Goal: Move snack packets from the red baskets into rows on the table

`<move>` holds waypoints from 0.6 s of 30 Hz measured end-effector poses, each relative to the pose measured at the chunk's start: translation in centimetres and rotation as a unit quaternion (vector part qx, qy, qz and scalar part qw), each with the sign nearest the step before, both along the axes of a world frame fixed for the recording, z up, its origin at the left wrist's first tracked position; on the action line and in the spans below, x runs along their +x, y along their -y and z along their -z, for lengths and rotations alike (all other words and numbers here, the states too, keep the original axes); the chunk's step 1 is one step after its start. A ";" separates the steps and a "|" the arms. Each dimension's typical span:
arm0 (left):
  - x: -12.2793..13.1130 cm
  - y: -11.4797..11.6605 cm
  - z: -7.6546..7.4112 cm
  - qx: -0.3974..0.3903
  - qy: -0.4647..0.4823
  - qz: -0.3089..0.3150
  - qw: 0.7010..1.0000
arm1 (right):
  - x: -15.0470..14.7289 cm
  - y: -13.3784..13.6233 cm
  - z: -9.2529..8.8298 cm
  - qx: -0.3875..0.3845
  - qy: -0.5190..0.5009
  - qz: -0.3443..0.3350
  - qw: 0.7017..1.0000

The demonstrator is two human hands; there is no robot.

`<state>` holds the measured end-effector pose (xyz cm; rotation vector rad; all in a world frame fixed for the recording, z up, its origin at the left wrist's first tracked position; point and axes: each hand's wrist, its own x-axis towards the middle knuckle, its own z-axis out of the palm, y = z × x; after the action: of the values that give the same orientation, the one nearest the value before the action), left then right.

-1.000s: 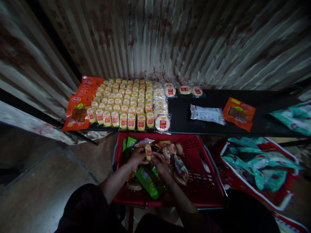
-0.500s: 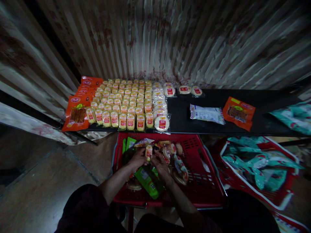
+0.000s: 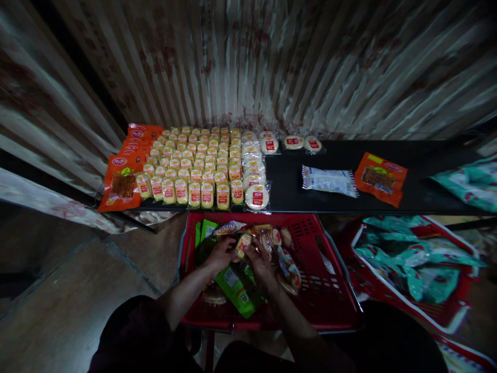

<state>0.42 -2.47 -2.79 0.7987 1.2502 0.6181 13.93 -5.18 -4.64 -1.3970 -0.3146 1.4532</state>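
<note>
Over the red basket, a small wrapped cake with a yellow body and red label is held between my two hands. My left hand has its fingers closed on the cake's left side. From the right, my right hand grips the other side; its fingertips are partly hidden. Below them in the basket lies a green packet. Round wrapped crackers and a long clear packet lie to the right of my hands.
A black shelf carries rows of wrapped cakes, round white crackers, orange packets and a white-blue packet. Another basket with teal bags stands at right. A pleated curtain hangs behind.
The wrapped cake has shifted slightly right and tilted from upright to slanting between my hands. My right hand has moved closer around it. The view has shifted slightly.
</note>
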 end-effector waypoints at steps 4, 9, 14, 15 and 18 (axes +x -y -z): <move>0.0 -0.3 -0.3 0.042 -0.028 0.036 0.998 | 0.2 0.1 -0.5 -0.009 0.014 0.018 1.000; 0.2 -0.1 -1.1 0.057 -0.005 0.047 0.997 | 0.9 0.3 -1.5 0.016 0.036 -0.001 0.999; 1.4 1.2 -1.3 0.021 0.027 -0.018 0.999 | 1.7 0.4 -1.4 0.013 0.048 -0.026 0.998; 1.7 1.6 -1.4 0.022 0.028 -0.031 0.999 | 1.7 0.4 -1.3 0.010 0.054 -0.025 0.998; 2.7 2.5 -1.8 0.031 0.008 -0.059 0.998 | 1.9 0.9 -1.8 0.014 0.068 -0.034 0.997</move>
<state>3.07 -5.01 -0.96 0.7734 1.2757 0.7594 15.83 -6.06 -2.88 -1.4781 -0.4696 1.4060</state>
